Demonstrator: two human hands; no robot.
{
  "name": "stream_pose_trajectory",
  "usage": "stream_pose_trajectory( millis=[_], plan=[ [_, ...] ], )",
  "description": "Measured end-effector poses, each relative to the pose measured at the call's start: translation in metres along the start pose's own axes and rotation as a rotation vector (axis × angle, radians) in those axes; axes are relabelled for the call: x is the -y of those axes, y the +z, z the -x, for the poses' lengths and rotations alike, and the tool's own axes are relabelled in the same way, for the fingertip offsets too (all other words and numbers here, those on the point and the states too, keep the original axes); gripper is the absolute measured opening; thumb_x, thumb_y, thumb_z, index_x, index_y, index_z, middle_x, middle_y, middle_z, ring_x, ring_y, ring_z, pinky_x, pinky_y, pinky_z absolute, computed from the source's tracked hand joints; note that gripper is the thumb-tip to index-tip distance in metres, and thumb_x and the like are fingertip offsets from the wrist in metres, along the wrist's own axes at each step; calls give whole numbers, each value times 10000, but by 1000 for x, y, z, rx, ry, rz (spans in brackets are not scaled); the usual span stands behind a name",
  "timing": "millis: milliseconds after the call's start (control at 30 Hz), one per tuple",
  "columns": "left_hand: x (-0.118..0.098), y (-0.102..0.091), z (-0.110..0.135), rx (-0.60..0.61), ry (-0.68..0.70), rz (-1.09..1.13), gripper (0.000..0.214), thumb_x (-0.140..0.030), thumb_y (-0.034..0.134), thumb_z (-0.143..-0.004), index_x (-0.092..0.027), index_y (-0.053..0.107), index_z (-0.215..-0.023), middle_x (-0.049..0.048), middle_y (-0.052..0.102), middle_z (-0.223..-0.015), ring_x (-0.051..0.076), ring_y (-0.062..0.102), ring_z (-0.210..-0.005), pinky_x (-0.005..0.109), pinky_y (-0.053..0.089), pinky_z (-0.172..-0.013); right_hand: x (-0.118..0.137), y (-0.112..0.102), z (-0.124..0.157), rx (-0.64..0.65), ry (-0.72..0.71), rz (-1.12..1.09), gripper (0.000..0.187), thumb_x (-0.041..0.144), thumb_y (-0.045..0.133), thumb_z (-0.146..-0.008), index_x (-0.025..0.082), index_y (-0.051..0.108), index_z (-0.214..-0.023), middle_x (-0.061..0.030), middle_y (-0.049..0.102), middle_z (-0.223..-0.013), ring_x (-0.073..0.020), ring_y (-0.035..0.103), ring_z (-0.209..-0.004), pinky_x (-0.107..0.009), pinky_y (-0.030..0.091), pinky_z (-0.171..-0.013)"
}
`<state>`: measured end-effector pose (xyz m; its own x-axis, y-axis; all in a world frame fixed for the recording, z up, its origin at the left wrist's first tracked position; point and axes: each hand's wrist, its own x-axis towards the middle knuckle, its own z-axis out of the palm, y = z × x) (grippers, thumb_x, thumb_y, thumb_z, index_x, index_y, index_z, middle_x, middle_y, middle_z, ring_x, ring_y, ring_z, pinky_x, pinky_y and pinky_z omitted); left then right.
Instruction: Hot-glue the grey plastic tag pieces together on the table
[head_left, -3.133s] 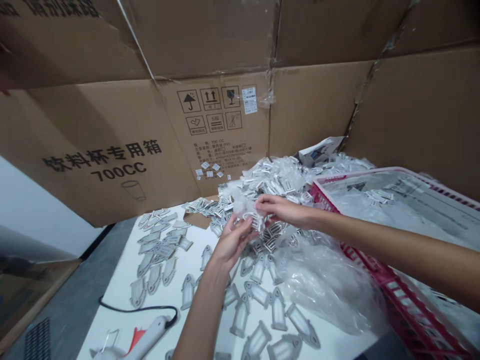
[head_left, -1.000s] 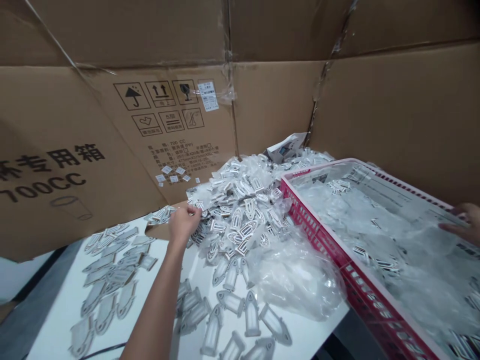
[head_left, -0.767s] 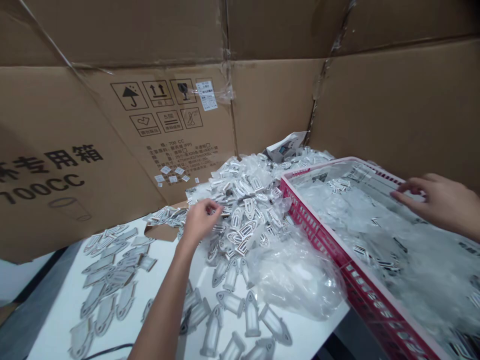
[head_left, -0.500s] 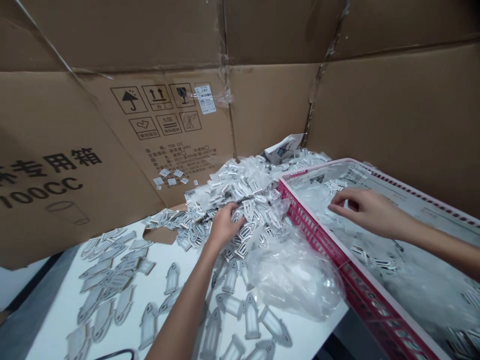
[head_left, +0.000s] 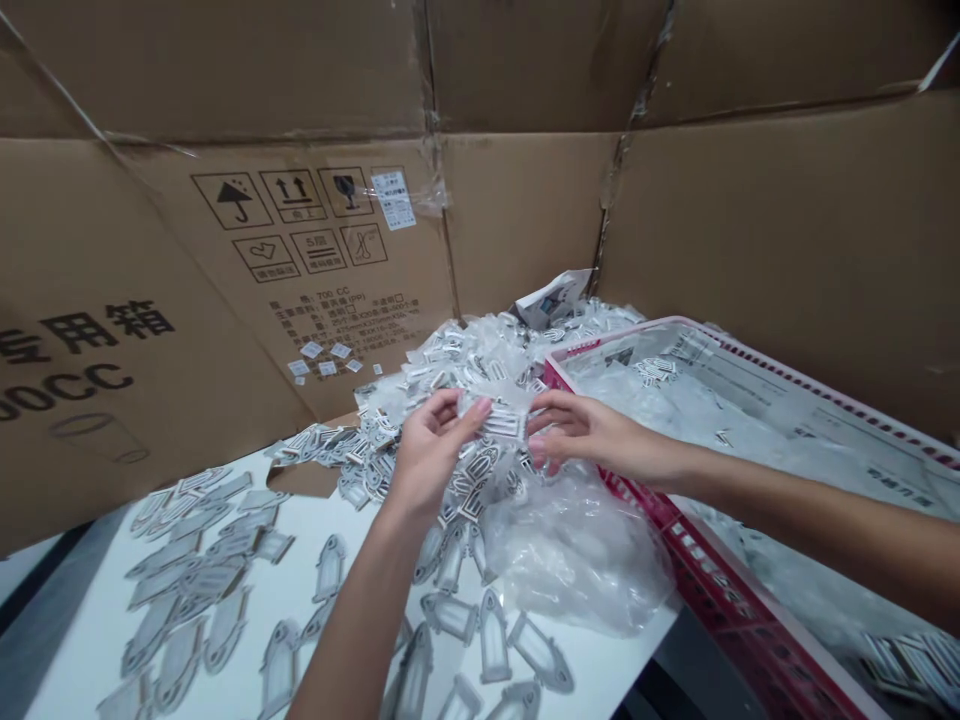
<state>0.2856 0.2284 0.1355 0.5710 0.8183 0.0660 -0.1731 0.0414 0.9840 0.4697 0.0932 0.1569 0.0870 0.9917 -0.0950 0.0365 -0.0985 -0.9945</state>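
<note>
One small clear plastic packet (head_left: 504, 424), with a black-and-white striped piece inside, is held in the air between both hands, just above the near edge of a heap. The left hand (head_left: 427, 460) is curled, and its thumb and fingers pinch the packet's left end; the right hand (head_left: 585, 432) comes in from the right with its fingertips closed narrowly on the other end. Directly beneath and behind them lies a big heap of similar clear-wrapped striped packets (head_left: 465, 355), which spreads back to the foot of the cardboard. A crumpled clear plastic bag (head_left: 577, 550) lies just in front of the heap and under the right wrist, touching the side of a pink slotted plastic crate (head_left: 720, 590). The crate is lined with clear film and printed paper and has a few packets scattered in it; the right forearm crosses over its near rim. All this rests on a white table top (head_left: 600, 640), where many flat grey arch-shaped cut-outs (head_left: 210, 580) lie in loose rows to the left of the left forearm and in front of it. Tall brown cardboard boxes (head_left: 750, 230) wall in the table at the back and right; one on the left bears black handling symbols and a small white label (head_left: 393, 198)
</note>
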Motion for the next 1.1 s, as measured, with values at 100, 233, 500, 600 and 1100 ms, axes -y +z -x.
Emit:
stream_pose_trajectory(
  millis=[100, 233, 500, 600, 1100],
  plan=[
    [1, 19, 9, 28, -75, 170, 435, -428, 948, -714, -176, 692, -959, 39, 738, -996, 153, 700, -882, 274, 575, -837, -4, 14, -12, -19, -14, -69, 449, 432, 900, -801, 230, 703, -1149, -52, 738, -1026, -210, 719, -852, -371, 605, -754],
    [9, 25, 9, 43, -120, 211, 463, -390, 939, -741, -205, 659, -1060, 62, 755, -1100, 189, 730, -974, 326, 587, -905, -4, 12, -17, -157, -56, 8, 342, 438, 897, -793, 200, 762, -998, -32, 736, -870, -164, 649, -720, -332, 547, -706],
    [26, 34, -2, 124, -305, 362, 502, -164, 911, -784, -190, 687, -1233, 76, 770, -1093, 197, 737, -1004, 345, 613, -932, 0, -17, -24, -274, -163, 267, 267, 442, 764, -869, 184, 730, -807, -21, 685, -717, -156, 589, -625, -313, 449, -611],
    [33, 40, -2, 120, -374, 472, 486, -134, 887, -802, -194, 661, -1228, 41, 749, -1035, 174, 739, -922, 407, 641, -958, 1, -21, -29, -252, -259, 472, 231, 401, 716, -898, 186, 708, -816, -23, 689, -729, -166, 590, -657, -307, 431, -623],
    [30, 40, -8, 229, -493, 718, 205, -217, 645, -1019, -153, 733, -1192, 108, 772, -1179, 187, 751, -1008, 365, 631, -982, 37, -40, -43, 90, -77, 658, 179, 347, 511, -1056, 229, 546, -925, 5, 629, -798, -136, 615, -514, -263, 428, -467]
  ],
)
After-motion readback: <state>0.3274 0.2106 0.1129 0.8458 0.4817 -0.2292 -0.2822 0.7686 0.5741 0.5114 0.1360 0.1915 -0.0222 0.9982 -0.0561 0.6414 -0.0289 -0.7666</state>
